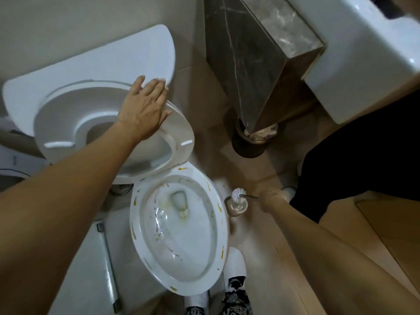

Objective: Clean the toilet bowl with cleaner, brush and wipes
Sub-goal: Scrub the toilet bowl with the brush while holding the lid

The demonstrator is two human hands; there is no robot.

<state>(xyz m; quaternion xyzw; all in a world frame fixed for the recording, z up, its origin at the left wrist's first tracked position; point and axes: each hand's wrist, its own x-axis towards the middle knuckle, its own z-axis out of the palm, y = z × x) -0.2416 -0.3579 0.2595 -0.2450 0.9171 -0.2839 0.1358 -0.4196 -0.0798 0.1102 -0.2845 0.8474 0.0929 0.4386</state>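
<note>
Currently the right hand (270,198) grips the metal handle of the toilet brush (238,193), whose long axis runs roughly level, bristle head pointing left over its holder (236,206) just beside the toilet bowl (179,233). Bowl lies immediately left of the brush head. The left hand (145,108), fingers straight, presses the raised seat (179,142), well apart from the brush
</note>
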